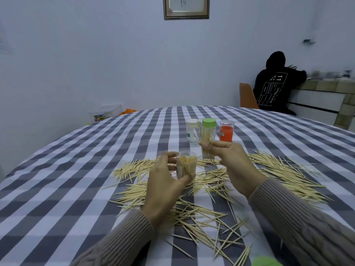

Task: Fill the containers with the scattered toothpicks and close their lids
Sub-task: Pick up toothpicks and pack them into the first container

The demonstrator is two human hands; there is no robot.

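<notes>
My left hand grips an open clear container packed with upright toothpicks, held just above the checked tablecloth. To its right, my right hand pinches what looks like a few toothpicks at its fingertips. These fingertips are in front of a tall clear container with a green lid that holds toothpicks. Several loose toothpicks lie scattered around and below both hands. A clear container with a white lid and a red container stand behind.
A loose green lid shows at the bottom edge. A person in a black hooded top sits on an orange chair at the far right, by a counter. A plastic box sits beyond the table's far left edge.
</notes>
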